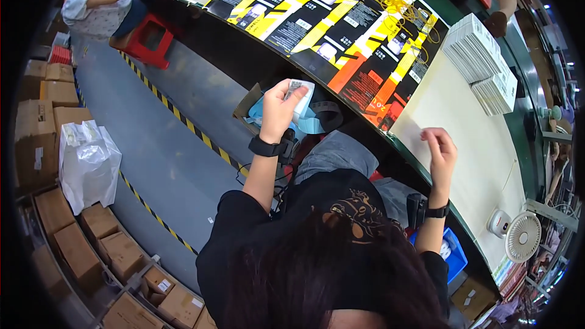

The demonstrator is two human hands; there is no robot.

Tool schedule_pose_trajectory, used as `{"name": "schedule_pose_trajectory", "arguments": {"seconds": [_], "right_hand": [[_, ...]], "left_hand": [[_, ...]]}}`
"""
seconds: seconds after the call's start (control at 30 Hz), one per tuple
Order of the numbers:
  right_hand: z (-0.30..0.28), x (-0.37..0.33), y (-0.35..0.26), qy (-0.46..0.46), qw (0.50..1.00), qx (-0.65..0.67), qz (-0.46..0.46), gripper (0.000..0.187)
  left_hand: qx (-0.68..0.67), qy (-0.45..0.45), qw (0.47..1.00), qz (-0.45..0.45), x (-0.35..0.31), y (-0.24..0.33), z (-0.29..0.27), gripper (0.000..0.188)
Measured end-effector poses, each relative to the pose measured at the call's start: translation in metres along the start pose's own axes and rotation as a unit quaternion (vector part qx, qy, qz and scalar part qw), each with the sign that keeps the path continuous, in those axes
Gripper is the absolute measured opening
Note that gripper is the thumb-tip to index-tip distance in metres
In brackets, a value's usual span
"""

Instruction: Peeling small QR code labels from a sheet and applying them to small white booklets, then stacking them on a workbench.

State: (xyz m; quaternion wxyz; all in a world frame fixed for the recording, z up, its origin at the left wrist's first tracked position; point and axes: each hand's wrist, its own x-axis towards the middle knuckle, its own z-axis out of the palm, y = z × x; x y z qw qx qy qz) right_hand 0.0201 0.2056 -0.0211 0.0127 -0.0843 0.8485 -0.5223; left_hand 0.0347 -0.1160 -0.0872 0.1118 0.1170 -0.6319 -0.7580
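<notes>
My left hand (277, 113) is closed on the end of a label strip (300, 92), just off the table's front edge. White printed labels show at the top, and the pale blue backing (309, 124) hangs in loops toward an open cardboard box (248, 108) by my lap. Over the bare, cream-coloured part of the tabletop (469, 134), my right hand (443, 157) is raised with thumb and forefinger pinched together. Whether anything tiny sits between those fingertips cannot be made out. Rows of flat black, yellow and orange printed packages (317, 30) cover the table ahead of me.
Yellow rubber bands (399, 11) lie on the packages. Stacked white printed sheets (478, 55) stand right of them. A small fan (523, 237) and a blue bin (456, 257) are at right. Another person (100, 9) sits far left by a red stool (149, 39); cartons (76, 253) line the left.
</notes>
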Motion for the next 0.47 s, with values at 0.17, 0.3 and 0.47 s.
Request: {"name": "schedule_pose_trajectory", "arguments": {"seconds": [0.17, 0.3, 0.47], "right_hand": [[-0.032, -0.02, 0.032, 0.101, 0.994, 0.019, 0.047, 0.015], [-0.048, -0.033, 0.051, 0.166, 0.982, 0.03, 0.088, 0.016], [-0.058, -0.04, 0.067, 0.183, 0.973, 0.045, 0.136, 0.017]], "left_hand": [[-0.026, 0.032, 0.999, -0.017, 0.021, -0.022, 0.008, 0.015], [-0.058, 0.077, 0.993, -0.061, 0.023, -0.016, 0.017, 0.018], [0.007, 0.084, 0.993, -0.081, 0.031, -0.023, 0.017, 0.019]]}}
